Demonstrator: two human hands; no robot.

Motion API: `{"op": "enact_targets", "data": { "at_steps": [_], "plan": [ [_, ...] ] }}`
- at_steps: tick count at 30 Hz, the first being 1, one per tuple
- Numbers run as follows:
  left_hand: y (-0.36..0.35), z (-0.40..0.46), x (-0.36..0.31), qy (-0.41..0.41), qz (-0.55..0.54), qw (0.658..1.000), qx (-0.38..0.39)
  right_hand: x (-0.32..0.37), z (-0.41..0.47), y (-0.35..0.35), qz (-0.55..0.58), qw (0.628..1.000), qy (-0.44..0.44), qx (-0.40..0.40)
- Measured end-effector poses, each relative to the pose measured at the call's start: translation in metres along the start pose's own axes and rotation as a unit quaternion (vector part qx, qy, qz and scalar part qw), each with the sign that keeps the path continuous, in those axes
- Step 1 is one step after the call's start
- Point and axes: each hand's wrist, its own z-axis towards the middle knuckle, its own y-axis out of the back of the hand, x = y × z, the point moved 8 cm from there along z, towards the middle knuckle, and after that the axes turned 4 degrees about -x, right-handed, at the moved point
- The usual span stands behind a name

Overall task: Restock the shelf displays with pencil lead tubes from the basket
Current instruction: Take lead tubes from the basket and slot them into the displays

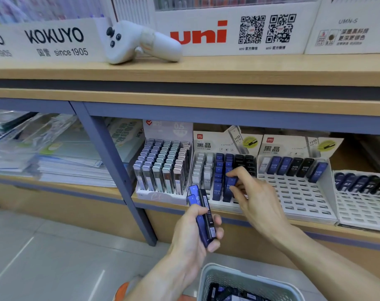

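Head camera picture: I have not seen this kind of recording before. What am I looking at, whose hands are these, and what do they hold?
One wide-angle camera on a person's head looks down at a shop shelf; there is no robot. The left hand grips a few blue and black lead tubes. The right hand pinches a blue tube at the middle display tray, which already holds white, blue and black rows. The tray to its right holds one back row. The basket of spare tubes sits at the bottom edge. A white handheld controller lies on the upper shelf.
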Motion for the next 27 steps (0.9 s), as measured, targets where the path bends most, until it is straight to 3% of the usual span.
{"op": "enact_targets", "data": {
  "at_steps": [11, 14, 18, 27],
  "plan": [
    [0.001, 0.001, 0.002, -0.013, 0.01, 1.0, -0.025, 0.007, -0.004, 0.003, -0.049, 0.999, 0.01, 0.011],
    [-0.001, 0.002, 0.004, -0.012, 0.023, 0.999, -0.026, 0.03, -0.007, 0.011, 0.001, 0.995, 0.089, 0.049],
    [-0.005, 0.002, 0.008, -0.013, 0.053, 0.998, -0.018, 0.046, -0.025, 0.013, -0.047, 0.97, 0.21, 0.111],
    [-0.014, 0.004, 0.022, 0.002, 0.135, 0.99, 0.032, 0.027, -0.045, 0.029, -0.034, 0.97, 0.21, 0.119]
  ]
}}
